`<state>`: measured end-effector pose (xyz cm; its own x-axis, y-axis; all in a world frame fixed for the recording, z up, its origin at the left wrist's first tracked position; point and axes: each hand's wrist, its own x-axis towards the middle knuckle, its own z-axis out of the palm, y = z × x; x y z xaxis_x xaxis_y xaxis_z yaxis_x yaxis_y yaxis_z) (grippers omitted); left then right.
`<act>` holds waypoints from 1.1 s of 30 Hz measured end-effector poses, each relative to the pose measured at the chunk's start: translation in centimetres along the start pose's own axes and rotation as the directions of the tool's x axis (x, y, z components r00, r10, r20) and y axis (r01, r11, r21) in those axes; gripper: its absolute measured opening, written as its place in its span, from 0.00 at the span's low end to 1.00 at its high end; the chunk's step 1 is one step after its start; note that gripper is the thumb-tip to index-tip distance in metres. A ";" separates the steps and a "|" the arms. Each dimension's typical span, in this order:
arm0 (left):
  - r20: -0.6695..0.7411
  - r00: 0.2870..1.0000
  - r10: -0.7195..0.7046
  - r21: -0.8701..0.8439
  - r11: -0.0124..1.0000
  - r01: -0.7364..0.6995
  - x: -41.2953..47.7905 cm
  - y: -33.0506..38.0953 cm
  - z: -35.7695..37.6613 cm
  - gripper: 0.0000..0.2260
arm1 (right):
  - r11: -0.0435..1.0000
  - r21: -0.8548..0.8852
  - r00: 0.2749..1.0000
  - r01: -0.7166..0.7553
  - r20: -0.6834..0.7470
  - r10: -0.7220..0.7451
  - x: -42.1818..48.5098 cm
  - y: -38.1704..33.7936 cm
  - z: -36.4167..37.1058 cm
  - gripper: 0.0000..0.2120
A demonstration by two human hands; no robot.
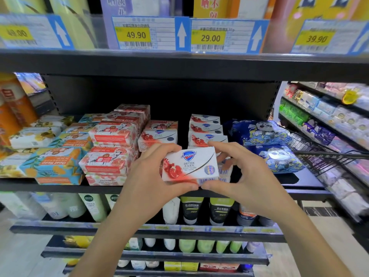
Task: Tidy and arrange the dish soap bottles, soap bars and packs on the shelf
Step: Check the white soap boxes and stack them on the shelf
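A white and red Safeguard soap box [190, 165] is held in front of the black shelf [60, 187] at its front edge. My left hand [153, 176] grips its left end and my right hand [245, 174] pinches its right end, thumbs under the box. Behind it stand two stacks of the same Safeguard boxes [205, 129], with one more box [159, 136] to their left. Red-and-white Goat Soap packs [111, 148] are stacked left of that. Blue-and-orange Goat Soap packs [54, 164] lie further left.
Blue panda-print packs [267, 144] lie at the shelf's right end, beside a black wire basket [319, 154]. Orange bottles [14, 108] stand at the far left. The shelf above carries price tags [149, 34]. Tubes and bottles [191, 210] fill the shelves below.
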<state>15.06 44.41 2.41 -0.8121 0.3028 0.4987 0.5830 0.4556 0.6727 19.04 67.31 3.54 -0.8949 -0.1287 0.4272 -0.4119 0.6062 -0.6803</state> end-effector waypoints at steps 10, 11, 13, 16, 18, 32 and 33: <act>-0.032 0.999 -0.024 0.037 0.999 0.025 -1.6 -2.7 0.8 0.26 | 0.968 0.214 0.977 -0.130 -0.139 0.162 6.4 2.7 -2.8 0.23; -0.016 1.000 -0.014 0.061 0.998 0.015 -2.0 -3.2 1.1 0.22 | 0.967 0.196 0.968 -0.162 -0.161 0.195 7.7 3.2 -2.9 0.24; 0.002 1.000 0.012 0.132 0.991 -0.012 -2.6 -4.8 2.0 0.17 | 0.959 0.142 0.948 -0.245 -0.174 0.268 10.6 4.4 -3.0 0.31; 0.014 0.998 0.055 0.234 0.970 -0.057 -3.5 -7.0 3.4 0.14 | 0.940 0.049 0.923 -0.337 -0.178 0.340 14.1 6.7 -2.7 0.34; 0.019 0.996 0.086 0.276 0.957 -0.088 -3.9 -8.1 4.2 0.14 | 0.922 -0.002 0.908 -0.386 -0.176 0.380 15.6 7.6 -2.3 0.34; -0.078 0.989 0.125 0.222 0.969 -0.105 -3.7 -10.2 5.3 0.14 | 0.831 -0.394 0.918 -0.392 -0.106 0.383 17.1 5.2 -2.6 0.31; -0.086 0.988 0.125 0.216 0.971 -0.104 -3.7 -10.3 5.3 0.14 | 0.851 -0.407 0.943 -0.331 -0.124 0.308 17.0 3.9 -2.2 0.31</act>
<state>11.96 43.05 -9.23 -0.7275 0.2842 0.6245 0.6457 0.5912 0.4832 2.57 69.26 9.46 -0.9497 0.1625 0.2678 0.0155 0.8782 -0.4780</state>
